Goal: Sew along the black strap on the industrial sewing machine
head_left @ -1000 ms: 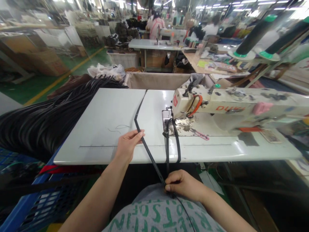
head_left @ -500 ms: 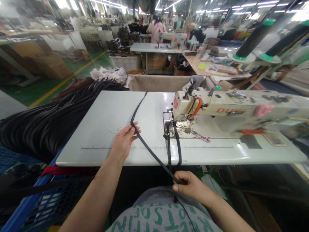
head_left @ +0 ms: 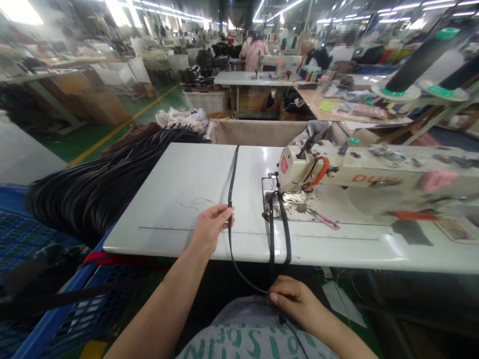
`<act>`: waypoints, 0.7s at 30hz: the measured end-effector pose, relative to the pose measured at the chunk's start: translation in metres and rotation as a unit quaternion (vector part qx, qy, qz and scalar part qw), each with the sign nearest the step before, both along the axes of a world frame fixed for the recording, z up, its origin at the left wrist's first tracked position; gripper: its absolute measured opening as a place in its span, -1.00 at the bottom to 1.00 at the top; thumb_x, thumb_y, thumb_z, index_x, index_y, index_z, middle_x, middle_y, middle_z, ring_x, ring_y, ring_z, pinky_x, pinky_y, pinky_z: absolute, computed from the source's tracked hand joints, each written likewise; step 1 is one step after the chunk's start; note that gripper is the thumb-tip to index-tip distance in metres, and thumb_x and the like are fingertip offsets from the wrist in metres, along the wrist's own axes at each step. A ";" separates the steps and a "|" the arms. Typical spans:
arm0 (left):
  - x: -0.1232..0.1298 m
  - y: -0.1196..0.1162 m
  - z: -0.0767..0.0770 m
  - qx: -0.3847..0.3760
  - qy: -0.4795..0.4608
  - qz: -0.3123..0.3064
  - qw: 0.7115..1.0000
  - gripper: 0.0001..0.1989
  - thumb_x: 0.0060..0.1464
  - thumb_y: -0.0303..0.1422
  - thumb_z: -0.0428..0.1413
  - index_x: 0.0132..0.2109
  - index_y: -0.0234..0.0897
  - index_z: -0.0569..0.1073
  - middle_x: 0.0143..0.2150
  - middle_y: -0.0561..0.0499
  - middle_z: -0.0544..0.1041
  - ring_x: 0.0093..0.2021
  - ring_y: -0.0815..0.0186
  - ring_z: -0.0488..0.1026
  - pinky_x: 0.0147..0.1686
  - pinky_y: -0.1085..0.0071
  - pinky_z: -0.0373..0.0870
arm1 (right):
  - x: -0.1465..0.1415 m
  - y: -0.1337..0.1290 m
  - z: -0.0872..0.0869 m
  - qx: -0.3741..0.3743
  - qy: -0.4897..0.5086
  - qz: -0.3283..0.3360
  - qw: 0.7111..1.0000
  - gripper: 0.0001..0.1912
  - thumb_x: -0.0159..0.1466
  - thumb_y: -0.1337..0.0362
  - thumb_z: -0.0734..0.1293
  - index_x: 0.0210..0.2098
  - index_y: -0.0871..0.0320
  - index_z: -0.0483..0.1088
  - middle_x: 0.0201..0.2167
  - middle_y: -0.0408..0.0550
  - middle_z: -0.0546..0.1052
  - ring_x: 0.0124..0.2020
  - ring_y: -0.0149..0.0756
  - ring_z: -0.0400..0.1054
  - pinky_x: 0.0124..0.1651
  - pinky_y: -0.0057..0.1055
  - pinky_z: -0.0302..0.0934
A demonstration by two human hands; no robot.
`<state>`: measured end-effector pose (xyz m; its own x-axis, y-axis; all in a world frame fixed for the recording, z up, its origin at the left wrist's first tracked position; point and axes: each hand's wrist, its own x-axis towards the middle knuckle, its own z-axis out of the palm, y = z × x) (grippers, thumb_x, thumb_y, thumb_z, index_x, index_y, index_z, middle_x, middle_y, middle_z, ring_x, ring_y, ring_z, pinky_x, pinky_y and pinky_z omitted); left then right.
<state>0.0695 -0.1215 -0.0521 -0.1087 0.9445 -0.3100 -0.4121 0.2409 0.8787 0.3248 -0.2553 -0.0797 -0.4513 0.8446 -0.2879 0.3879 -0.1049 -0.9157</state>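
A long black strap (head_left: pixel 232 179) runs from the far edge of the white table (head_left: pixel 168 199) towards me. My left hand (head_left: pixel 215 224) pinches it above the table's front part. Between my hands the strap hangs in a slack curve past the front edge. My right hand (head_left: pixel 290 297) is closed around its lower part, near my shirt. Beside them, a black strap loop (head_left: pixel 286 229) lies under the needle area of the sewing machine (head_left: pixel 337 169) and drapes over the front edge.
A thick pile of black straps (head_left: pixel 86 184) lies left of the table, above a blue crate (head_left: pixel 86 299). Pink-handled snips (head_left: pixel 329 222) rest by the machine. Behind stands a fabric-lined bin (head_left: pixel 258 132); a person (head_left: pixel 253 52) sits farther back.
My left hand has moved right and nearer the front edge with the strap. The strap's far part is straighter, and the stretch between my hands has gone from taut to slack. The view has shifted left.
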 end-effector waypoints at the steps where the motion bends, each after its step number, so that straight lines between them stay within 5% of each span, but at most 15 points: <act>1: 0.002 -0.002 0.000 -0.004 0.007 -0.020 1.000 -0.51 -0.36 -0.17 0.55 -0.26 -0.33 0.66 -0.40 -0.01 0.63 -0.42 0.38 0.52 -0.39 0.44 0.48 | -0.003 0.000 0.000 0.006 -0.005 0.009 1.000 -0.31 0.38 -0.31 0.24 -0.36 0.17 0.65 -0.37 0.01 0.50 -0.26 -0.15 0.45 -0.18 -0.30 0.27; 10: 0.000 -0.013 0.000 0.034 0.114 -0.133 0.984 -0.55 -0.28 -0.28 0.49 -0.16 -0.31 0.71 -0.26 -0.09 0.70 -0.23 0.23 0.58 -0.09 0.27 0.52 | -0.004 -0.002 -0.009 0.010 -0.020 0.035 0.999 -0.32 0.39 -0.28 0.24 -0.34 0.18 0.68 -0.34 0.05 0.54 -0.24 -0.15 0.47 -0.14 -0.30 0.31; 21: -0.003 -0.016 -0.001 0.056 0.200 -0.151 0.966 -0.49 -0.29 -0.34 0.45 -0.07 -0.23 0.69 -0.23 -0.06 0.64 -0.30 0.28 0.52 -0.23 0.33 0.48 | -0.005 -0.003 -0.013 0.029 -0.027 0.048 0.998 -0.53 0.43 -0.08 0.31 -0.29 0.12 0.70 -0.34 0.02 0.57 -0.18 -0.14 0.47 -0.09 -0.29 0.31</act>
